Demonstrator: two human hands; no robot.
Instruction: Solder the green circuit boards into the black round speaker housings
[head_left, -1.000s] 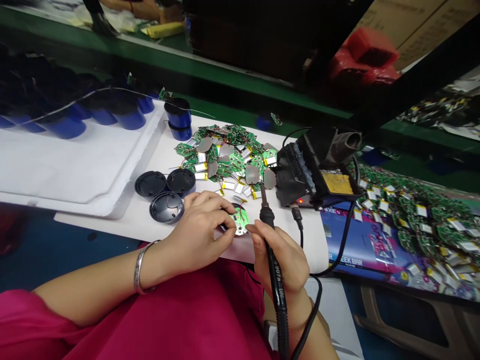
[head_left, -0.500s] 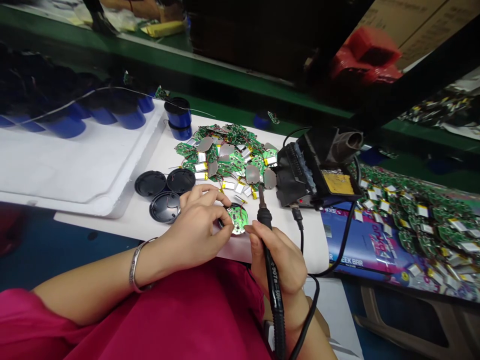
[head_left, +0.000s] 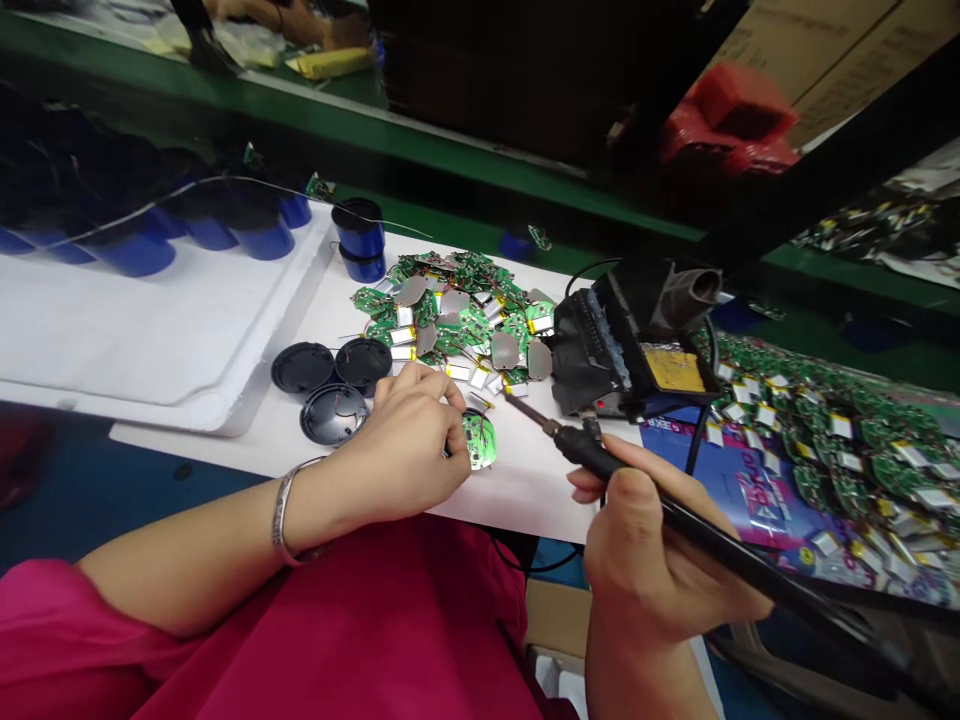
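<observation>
My left hand point(head_left: 409, 440) is closed in a pinch on a round green circuit board point(head_left: 480, 438) that rests on the white work surface point(head_left: 517, 480). My right hand point(head_left: 645, 560) is wrapped round a black soldering iron point(head_left: 600, 462). The iron lies low and points left, with its metal tip a little to the right of the board and above it. Just behind both lies a pile of green circuit boards with small silver batteries point(head_left: 457, 310). Three black round covers point(head_left: 330, 385) sit to the left of my left hand.
A black soldering station with a yellow sponge point(head_left: 637, 345) stands at the right. More boards are heaped on a printed box point(head_left: 825, 440) beyond it. A white foam tray point(head_left: 150, 330) with blue cylinders point(head_left: 255, 235) fills the left. One blue cylinder point(head_left: 360, 240) stands alone.
My right hand has swung out to the right and lowered, turning the iron from nearly upright to nearly flat. The tip has left the board. My left hand has stayed on the board.
</observation>
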